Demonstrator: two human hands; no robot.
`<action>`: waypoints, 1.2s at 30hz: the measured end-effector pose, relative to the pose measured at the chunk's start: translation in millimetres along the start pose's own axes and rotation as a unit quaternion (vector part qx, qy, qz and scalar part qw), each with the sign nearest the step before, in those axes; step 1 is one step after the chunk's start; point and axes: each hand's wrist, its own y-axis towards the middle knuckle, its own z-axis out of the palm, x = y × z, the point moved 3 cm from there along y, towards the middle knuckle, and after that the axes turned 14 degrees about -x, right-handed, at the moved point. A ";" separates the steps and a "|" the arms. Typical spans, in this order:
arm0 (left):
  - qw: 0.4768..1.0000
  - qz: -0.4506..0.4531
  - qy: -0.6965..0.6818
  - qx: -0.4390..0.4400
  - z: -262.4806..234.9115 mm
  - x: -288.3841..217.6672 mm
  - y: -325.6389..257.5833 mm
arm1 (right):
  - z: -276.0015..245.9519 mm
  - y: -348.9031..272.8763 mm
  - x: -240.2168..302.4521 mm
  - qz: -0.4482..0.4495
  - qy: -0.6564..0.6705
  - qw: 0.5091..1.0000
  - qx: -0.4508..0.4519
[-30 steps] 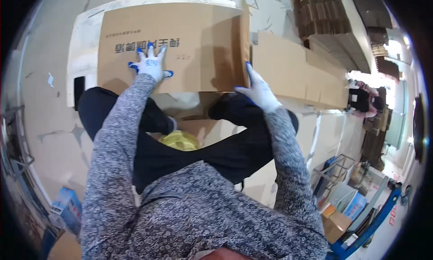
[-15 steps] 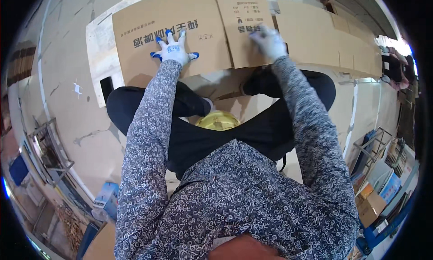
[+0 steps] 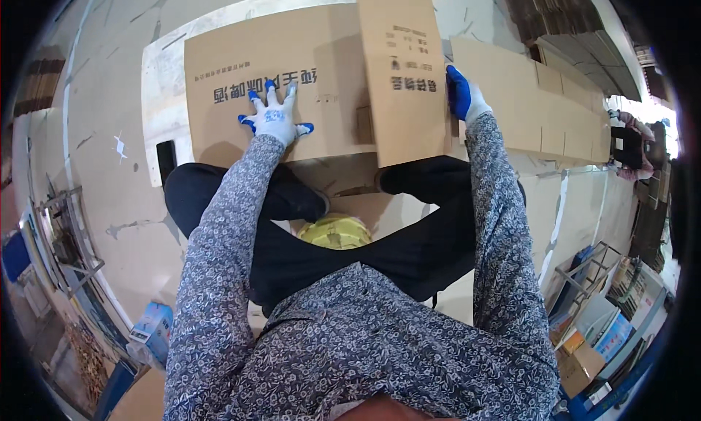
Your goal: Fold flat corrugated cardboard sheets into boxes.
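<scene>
My left hand [image 3: 275,119] flat, fingers spread, pressing cardboard sheet [image 3: 281,78] on floor ahead of knees. My right hand [image 3: 461,94] clamped on raised flap's [image 3: 404,70] right edge. Yellow tape roll [image 3: 336,232] near, between legs.

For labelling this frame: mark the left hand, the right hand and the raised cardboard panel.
left hand [image 3: 275,118]: head view, back of the glove.
right hand [image 3: 461,94]: head view, blue palm side.
raised cardboard panel [image 3: 405,107]: head view, middle of its face.
</scene>
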 end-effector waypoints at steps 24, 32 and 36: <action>1.000 0.020 0.004 -0.017 17.1 3.2 2.4 | 78.2 -54.2 13.7 -0.446 -0.489 0.664 -0.348; 0.998 0.034 0.014 -0.045 18.8 3.7 5.1 | 125.1 -79.0 -26.0 -0.408 -0.682 0.594 -0.120; 0.998 0.033 0.017 -0.041 11.5 3.5 3.2 | 134.2 -86.2 -16.8 -0.378 -0.664 0.633 -0.128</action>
